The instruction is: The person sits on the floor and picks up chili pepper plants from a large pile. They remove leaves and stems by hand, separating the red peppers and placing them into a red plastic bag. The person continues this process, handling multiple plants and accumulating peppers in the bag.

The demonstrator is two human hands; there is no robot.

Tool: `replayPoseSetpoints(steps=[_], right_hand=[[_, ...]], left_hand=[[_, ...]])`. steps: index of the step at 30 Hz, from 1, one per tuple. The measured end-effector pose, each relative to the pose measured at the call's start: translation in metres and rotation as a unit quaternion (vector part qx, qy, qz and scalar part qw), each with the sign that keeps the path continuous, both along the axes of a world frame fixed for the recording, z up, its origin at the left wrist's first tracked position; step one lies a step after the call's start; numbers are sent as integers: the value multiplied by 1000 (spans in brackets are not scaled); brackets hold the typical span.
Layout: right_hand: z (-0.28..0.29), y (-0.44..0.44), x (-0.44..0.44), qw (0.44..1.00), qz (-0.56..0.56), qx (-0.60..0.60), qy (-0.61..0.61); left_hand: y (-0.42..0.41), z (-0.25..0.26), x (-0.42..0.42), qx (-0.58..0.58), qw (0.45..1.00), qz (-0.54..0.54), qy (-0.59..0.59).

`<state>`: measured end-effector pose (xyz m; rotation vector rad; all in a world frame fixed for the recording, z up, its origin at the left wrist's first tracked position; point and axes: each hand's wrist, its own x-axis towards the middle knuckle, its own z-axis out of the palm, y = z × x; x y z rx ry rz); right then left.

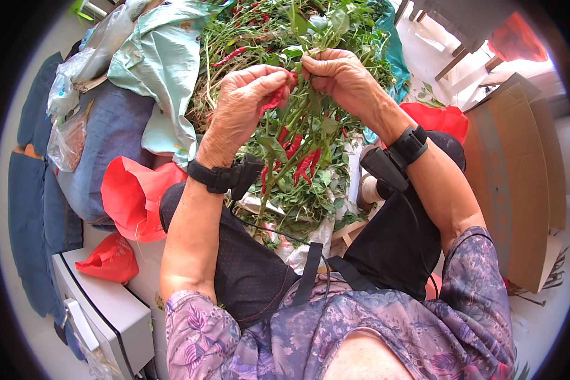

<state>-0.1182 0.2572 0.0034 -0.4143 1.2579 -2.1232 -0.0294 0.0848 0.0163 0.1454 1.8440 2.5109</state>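
Pinched between the thumb and fingers of my left hand is a red chili pepper, its tip hanging below the fingertips. Close beside it, my right hand grips the green stem of a chili pepper plant. More red chilies hang among the leaves of this plant, below both hands. Its bare stem slants down towards my knees. Behind my hands lies a large heap of pulled chili plants, with red pods scattered through the leaves and some dry roots at its left.
A red bag stands open by my left knee; another red bag is beyond my right knee. A cardboard box is at the right. A light green cloth drapes beside the heap. A grey-white cabinet sits at lower left.
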Motion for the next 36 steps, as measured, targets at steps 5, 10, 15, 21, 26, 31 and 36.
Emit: replayPoseSetpoints(steps=[5, 10, 15, 21, 26, 31, 36], right_hand=[[-4, 3, -7, 999, 21, -32, 18], [-5, 0, -2, 999, 3, -46, 2], [-3, -1, 0, 998, 20, -66, 11], [0, 0, 5, 997, 21, -76, 21], [3, 6, 5, 997, 15, -69, 19], [5, 7, 6, 997, -14, 4, 72], [0, 4, 15, 988, -93, 85, 91]], left_hand=[[-4, -7, -2, -11, 998, 52, -25], [7, -11, -11, -230, 967, 105, -13], [14, -38, -32, -406, 894, 170, 82], [10, -49, -45, -439, 877, 166, 99], [7, -34, -40, -332, 937, 108, 19], [-3, -22, -35, -186, 981, 29, -42], [-6, -21, -35, -145, 988, 15, -50]])
